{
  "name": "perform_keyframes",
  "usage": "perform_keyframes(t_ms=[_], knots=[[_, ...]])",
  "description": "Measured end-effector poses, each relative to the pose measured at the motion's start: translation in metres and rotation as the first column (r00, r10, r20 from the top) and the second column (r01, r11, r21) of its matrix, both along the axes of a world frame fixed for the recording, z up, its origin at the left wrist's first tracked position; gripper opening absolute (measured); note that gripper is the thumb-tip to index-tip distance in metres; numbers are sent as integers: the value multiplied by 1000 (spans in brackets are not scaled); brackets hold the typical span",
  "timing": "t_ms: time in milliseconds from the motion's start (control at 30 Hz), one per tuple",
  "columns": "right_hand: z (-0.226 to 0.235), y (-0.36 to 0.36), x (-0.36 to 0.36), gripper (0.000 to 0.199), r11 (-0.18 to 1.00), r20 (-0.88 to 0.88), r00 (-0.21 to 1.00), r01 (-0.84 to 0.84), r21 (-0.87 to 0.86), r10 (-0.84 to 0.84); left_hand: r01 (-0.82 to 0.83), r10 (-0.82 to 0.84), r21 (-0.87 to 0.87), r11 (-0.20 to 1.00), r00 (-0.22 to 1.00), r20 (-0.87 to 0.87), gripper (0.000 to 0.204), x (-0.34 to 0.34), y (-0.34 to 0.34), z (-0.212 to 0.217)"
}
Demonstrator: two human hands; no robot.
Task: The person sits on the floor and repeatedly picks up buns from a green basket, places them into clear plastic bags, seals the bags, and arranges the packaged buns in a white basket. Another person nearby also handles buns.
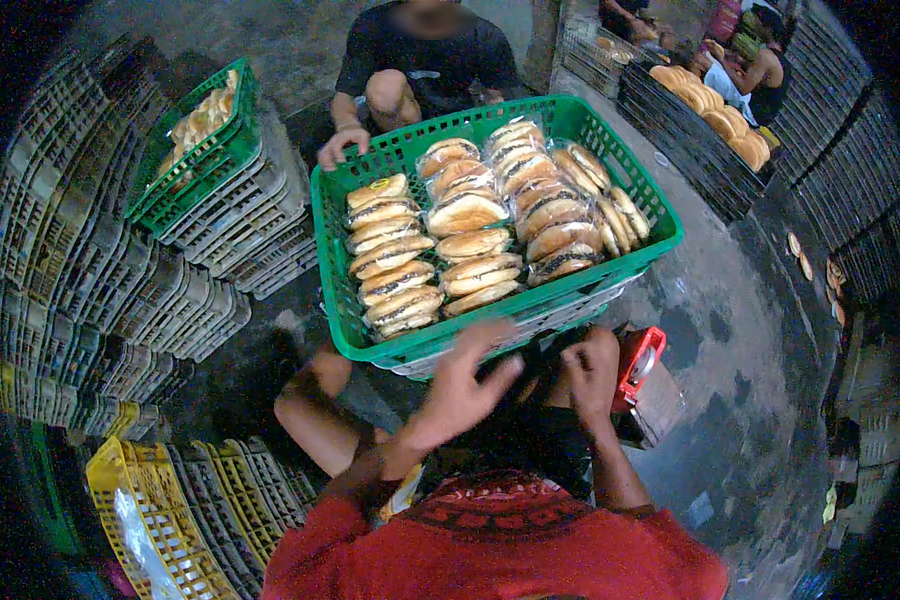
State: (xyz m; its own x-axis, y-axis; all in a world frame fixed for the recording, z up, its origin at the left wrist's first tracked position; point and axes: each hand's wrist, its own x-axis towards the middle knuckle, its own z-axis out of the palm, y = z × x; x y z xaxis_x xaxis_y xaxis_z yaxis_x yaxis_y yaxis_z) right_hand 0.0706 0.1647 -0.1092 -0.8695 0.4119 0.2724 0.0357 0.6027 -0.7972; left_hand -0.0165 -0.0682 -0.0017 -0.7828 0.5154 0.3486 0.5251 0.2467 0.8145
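Note:
My left hand (pixel 465 385) hovers at the near edge of a green plastic crate (pixel 345 345), thumb apart from the fingers, slightly blurred and with nothing visible in it. My right hand (pixel 592 370) is curled above my lap, right beside a red tape dispenser (pixel 642 368) with a pale roll. Whatever its fingers may hold is hidden. Inside the crate, filled round buns (pixel 470 212) in clear wrapping stand in several rows, some showing a dark filling. The crate rests on another crate (pixel 570 315).
Opposite sits a person in black, one hand (pixel 343 145) at the crate's far left corner. Tall stacks of crates (pixel 140 270) line the left, with a yellow crate (pixel 135 510) at lower left. Behind right, people sit by a dark crate of buns (pixel 710 110).

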Motion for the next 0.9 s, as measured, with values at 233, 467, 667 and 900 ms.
perform_keyframes(t_ms=[233,467,667,900], knots=[[-167,-99,27,18,702,575,652,-690,177,495,-117,125,-45,992,936,329,23,40,-32,-277],[-283,-117,36,26,707,718,522,-705,60,460,-234,243,-63,970,941,235,11,11,-60,-278],[-328,-94,49,30,741,593,708,-619,258,385,-70,62,-31,997,973,-223,12,12,-44,-106],[-299,-96,28,21,688,36,859,-434,582,511,-170,36,-885,433,984,-172,31,-114,-115,-35]])
